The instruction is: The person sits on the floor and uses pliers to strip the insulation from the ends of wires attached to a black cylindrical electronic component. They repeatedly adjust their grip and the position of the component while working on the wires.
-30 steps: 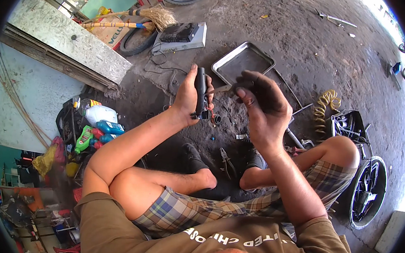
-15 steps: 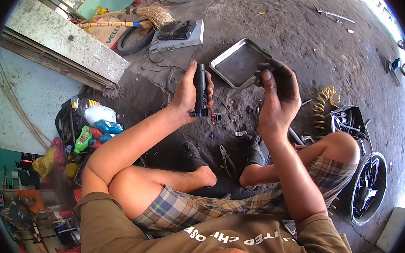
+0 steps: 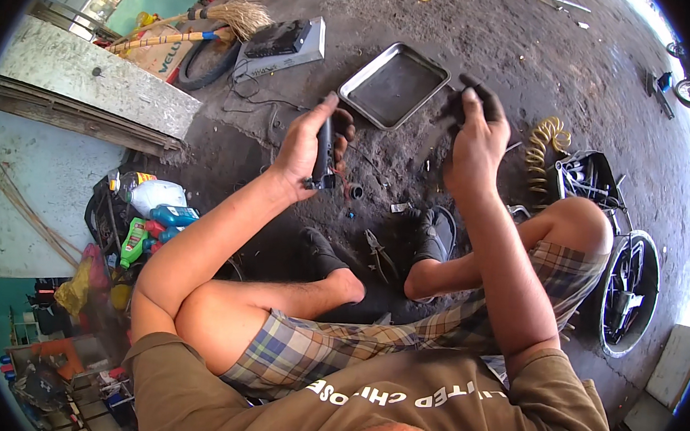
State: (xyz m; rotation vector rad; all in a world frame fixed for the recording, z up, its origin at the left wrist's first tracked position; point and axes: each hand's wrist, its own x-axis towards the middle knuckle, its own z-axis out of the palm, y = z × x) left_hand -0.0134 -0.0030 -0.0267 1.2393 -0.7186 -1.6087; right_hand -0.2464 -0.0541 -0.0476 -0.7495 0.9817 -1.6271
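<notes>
In my left hand [image 3: 304,141] is a black tube-shaped part [image 3: 323,149], held upright with my fingers wrapped round it. Its lower end has a small bracket-like piece, and what looks like reddish wire shows beside it. My right hand [image 3: 481,137] is raised to the right of it, thumb and fingers curled together and partly blurred. Whatever those fingers pinch is mostly hidden. On the ground below my hands lie a small dark ring-shaped part [image 3: 354,191] and a pair of pliers [image 3: 381,256], between my feet.
A metal tray [image 3: 396,86] lies beyond my hands. Left of it, a black box rests on a pale box [image 3: 292,64] near a broom [image 3: 239,17]. Bottles [image 3: 156,194] stand at my left. A coiled yellow hose [image 3: 540,150], a parts bin [image 3: 587,182] and a round tub [image 3: 634,295] are right.
The scene has shifted slightly up and left in the view. A thin pointed metal piece that showed at my right fingers has mostly gone from sight. My left hand keeps the black tube.
</notes>
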